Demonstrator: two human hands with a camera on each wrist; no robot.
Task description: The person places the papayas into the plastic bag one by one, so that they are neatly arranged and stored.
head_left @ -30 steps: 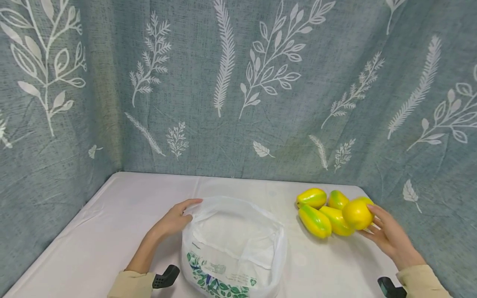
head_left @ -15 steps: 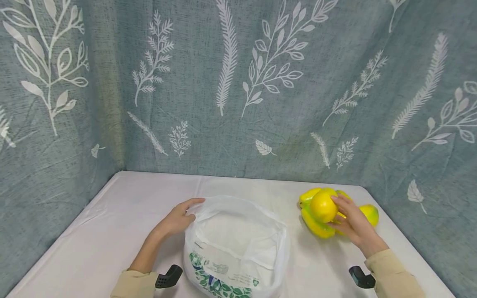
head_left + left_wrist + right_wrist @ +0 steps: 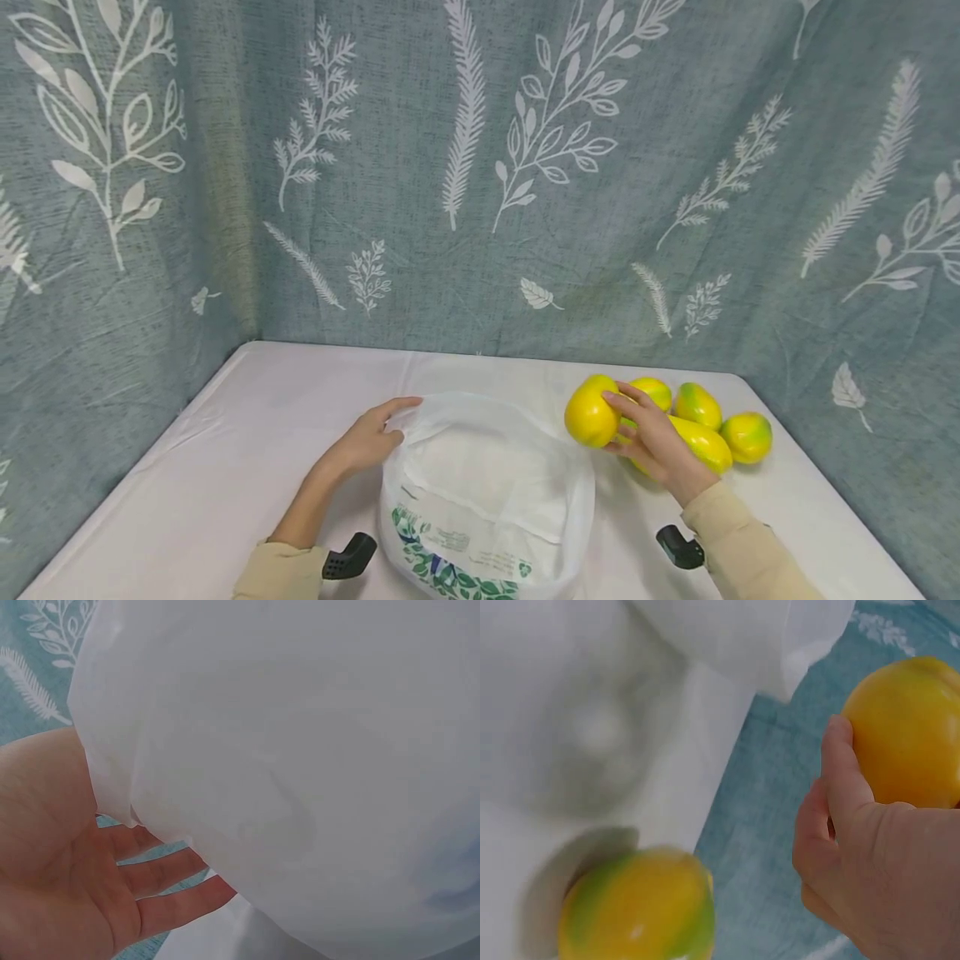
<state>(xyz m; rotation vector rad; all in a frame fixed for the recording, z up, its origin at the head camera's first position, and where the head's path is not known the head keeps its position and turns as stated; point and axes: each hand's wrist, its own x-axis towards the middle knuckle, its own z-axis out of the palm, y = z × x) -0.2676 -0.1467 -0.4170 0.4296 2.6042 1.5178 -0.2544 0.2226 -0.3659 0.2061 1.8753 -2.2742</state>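
Observation:
In the head view my left hand (image 3: 366, 443) holds the rim of a white plastic bag (image 3: 472, 408) with a green leaf print, standing with its mouth wide. The left wrist view shows the bag (image 3: 285, 750) covering the fingertips. My right hand (image 3: 658, 437) grips a yellow papaya (image 3: 589, 414) in the air just right of the bag's rim. In the right wrist view, thumb and fingers curl round this papaya (image 3: 907, 735). Behind and right of that hand lie more yellow-green papayas (image 3: 699, 406), one partly hidden by the hand.
A white-covered table (image 3: 315, 375) carries the bag and fruit. A blue-green curtain (image 3: 420, 283) with white leaf prints hangs behind and along both sides. One loose papaya (image 3: 747, 437) lies nearest the table's right edge.
My right hand has carried the papaya leftward from above the fruit pile to near the bag's rim. My left hand has stayed at the rim. The view has shifted slightly.

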